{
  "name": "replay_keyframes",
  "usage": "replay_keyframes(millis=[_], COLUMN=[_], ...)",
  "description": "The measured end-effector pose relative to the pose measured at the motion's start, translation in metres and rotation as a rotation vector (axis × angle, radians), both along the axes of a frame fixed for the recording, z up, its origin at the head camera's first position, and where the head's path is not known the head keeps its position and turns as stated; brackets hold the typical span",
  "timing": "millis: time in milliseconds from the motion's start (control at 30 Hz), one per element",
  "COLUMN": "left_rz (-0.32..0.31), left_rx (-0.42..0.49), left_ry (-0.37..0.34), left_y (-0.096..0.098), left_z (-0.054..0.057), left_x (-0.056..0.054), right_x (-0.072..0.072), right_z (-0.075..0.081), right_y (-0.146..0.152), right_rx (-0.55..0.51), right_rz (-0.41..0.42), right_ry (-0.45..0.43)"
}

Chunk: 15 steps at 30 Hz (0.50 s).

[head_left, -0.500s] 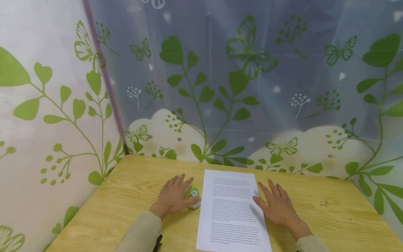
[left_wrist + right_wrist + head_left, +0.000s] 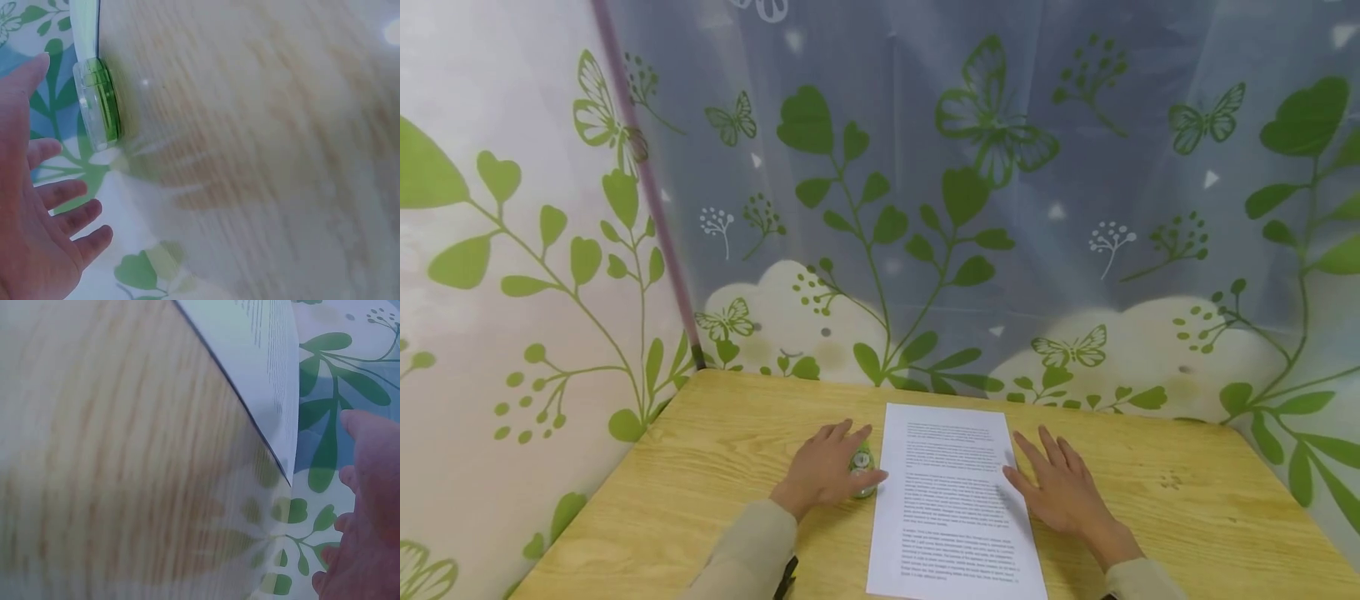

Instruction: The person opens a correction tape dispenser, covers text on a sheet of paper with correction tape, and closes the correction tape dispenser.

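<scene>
A green and clear correction tape [image 2: 862,461] lies on the table at the left edge of a printed sheet of paper [image 2: 951,500]. My left hand [image 2: 827,468] hovers over it with fingers spread, the thumb crossing above its case and partly hiding it in the head view. In the left wrist view the correction tape [image 2: 99,103] shows from the side, apart from the fingers of the left hand [image 2: 37,212]. To the right of the sheet, my right hand [image 2: 1063,492] has its fingers extended, thumb over the paper's edge. Nothing is in its grasp in the right wrist view.
The wooden table [image 2: 737,450] meets a patterned curtain [image 2: 880,208] along its back and left sides. A thin pole [image 2: 651,192] stands at the back left corner. Faint dark marks [image 2: 1170,479] are on the tabletop at the right.
My left hand has moved right, farther over the correction tape, with its thumb now near the sheet's edge. The right hand and the paper have stayed in place.
</scene>
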<state>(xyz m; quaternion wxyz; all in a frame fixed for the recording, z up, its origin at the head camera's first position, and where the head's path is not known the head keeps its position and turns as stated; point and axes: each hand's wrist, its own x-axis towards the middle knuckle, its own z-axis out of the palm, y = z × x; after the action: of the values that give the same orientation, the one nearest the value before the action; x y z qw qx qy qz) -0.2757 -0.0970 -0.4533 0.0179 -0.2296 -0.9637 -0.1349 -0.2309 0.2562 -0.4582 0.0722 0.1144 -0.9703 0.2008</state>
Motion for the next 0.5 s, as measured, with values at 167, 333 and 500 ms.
replay_keyframes(millis=[167,333,500], left_rz=[0.005,0.012,0.029], left_rx=[-0.017,-0.019,-0.024], left_ry=[0.024,0.019,0.019], left_y=[0.004,0.008,0.011], left_z=[0.002,0.003,0.002], left_x=[-0.003,-0.003,-0.002], right_x=[0.0,0.0,0.0], right_z=[0.002,0.003,0.001], right_y=[0.001,0.0,0.001], right_rx=[0.005,-0.006,-0.011], right_rz=[0.002,0.005,0.009], right_ry=[0.005,-0.012,-0.021])
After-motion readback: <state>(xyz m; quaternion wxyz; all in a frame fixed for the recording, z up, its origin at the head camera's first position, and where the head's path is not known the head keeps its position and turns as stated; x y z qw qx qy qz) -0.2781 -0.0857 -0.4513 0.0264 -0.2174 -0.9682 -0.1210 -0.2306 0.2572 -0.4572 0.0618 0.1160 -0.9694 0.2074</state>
